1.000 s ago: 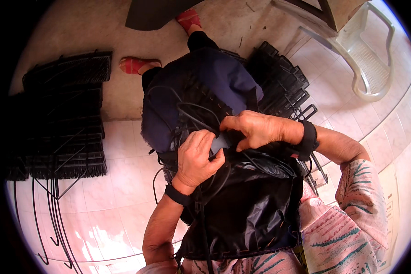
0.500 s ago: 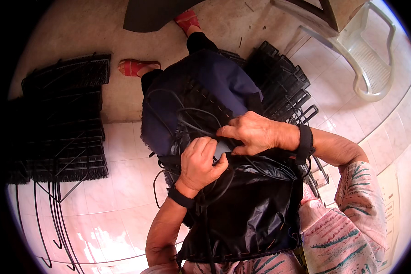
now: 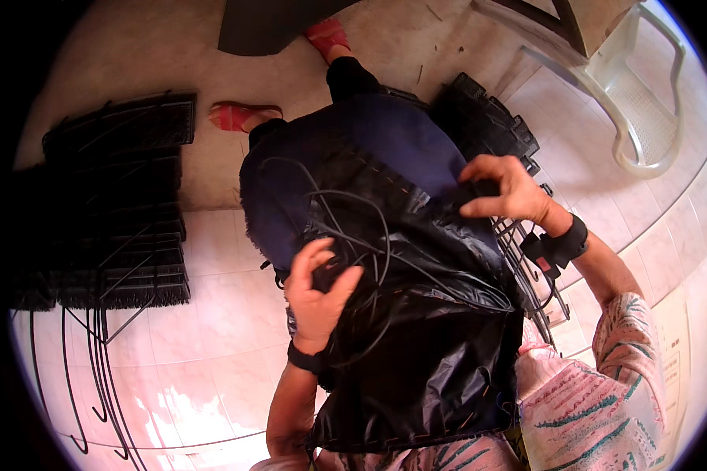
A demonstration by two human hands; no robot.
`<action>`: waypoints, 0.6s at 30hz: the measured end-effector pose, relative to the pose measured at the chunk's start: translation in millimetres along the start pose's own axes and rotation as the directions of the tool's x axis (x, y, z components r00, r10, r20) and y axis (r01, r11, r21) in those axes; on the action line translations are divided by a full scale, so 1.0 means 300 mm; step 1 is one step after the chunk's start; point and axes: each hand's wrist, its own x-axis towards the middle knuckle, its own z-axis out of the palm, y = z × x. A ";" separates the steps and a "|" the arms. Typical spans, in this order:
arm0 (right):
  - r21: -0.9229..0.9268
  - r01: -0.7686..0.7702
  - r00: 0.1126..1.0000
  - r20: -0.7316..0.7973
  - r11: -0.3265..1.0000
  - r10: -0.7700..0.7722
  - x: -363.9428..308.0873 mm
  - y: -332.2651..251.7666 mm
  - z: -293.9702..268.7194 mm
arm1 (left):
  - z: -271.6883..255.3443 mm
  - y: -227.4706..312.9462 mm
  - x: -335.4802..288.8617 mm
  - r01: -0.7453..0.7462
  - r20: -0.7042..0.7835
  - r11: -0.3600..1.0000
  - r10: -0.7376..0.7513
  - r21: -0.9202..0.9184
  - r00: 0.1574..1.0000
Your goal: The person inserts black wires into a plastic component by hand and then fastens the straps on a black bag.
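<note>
A shiny black piece of fabric (image 3: 416,369) with stitched edges lies over my lap. Beneath and beyond it spreads a dark navy cloth (image 3: 353,125) with a frayed left edge. Thin black cord (image 3: 385,228) loops loosely across the middle. My left hand (image 3: 318,298) is at the left side of the fabric, fingers curved with thumb apart. Farther right, my right hand (image 3: 514,192) hovers at the cloth's right edge, its thumb and fingers spread in a C shape. Nothing plainly shows in either hand. Both wrists wear black bands.
On the left stand stacked black mesh racks (image 3: 118,212) with long hooked rods (image 3: 98,377). More black racks (image 3: 487,125) lie at the right of my lap. A white plastic chair (image 3: 640,102) is at the far right. Red shoes (image 3: 239,118) show on the floor ahead.
My hands were close together at the middle over a pale patch. They have moved apart, the right one up and to the right, the left slightly left, and the pale patch is covered.
</note>
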 end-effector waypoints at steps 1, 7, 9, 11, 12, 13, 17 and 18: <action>0.174 -0.225 0.970 -0.050 0.959 0.237 -0.020 0.004 -0.019 | -0.010 0.021 -0.009 0.161 -0.052 0.966 -0.175 -0.202 0.983; 0.738 -0.256 0.709 -0.295 0.624 0.640 -0.143 0.216 -0.020 | -0.208 -0.089 -0.104 0.261 -0.267 0.887 -0.375 -0.381 0.887; 0.775 -0.260 0.659 -0.294 0.576 0.692 -0.199 0.300 -0.017 | -0.295 -0.136 -0.155 0.232 -0.337 0.922 -0.334 -0.309 0.880; 0.790 -0.210 0.521 -0.408 0.576 0.750 -0.205 0.306 0.021 | -0.330 -0.145 -0.190 0.281 -0.440 0.919 -0.381 -0.277 0.813; 0.817 -0.219 0.508 -0.372 0.534 0.777 -0.224 0.323 0.026 | -0.337 -0.158 -0.203 0.304 -0.497 0.913 -0.403 -0.271 0.768; 0.810 -0.235 0.499 -0.373 0.537 0.782 -0.236 0.337 0.037 | -0.357 -0.180 -0.233 0.326 -0.524 0.903 -0.427 -0.279 0.737; 0.819 -0.275 0.479 -0.337 0.504 0.810 -0.316 0.400 0.054 | -0.398 -0.430 -0.378 0.261 -0.567 0.952 -0.304 -0.157 0.766; 0.815 -0.275 0.475 -0.346 0.510 0.809 -0.347 0.415 0.055 | -0.362 -0.423 -0.381 0.308 -0.477 0.951 -0.276 -0.013 0.834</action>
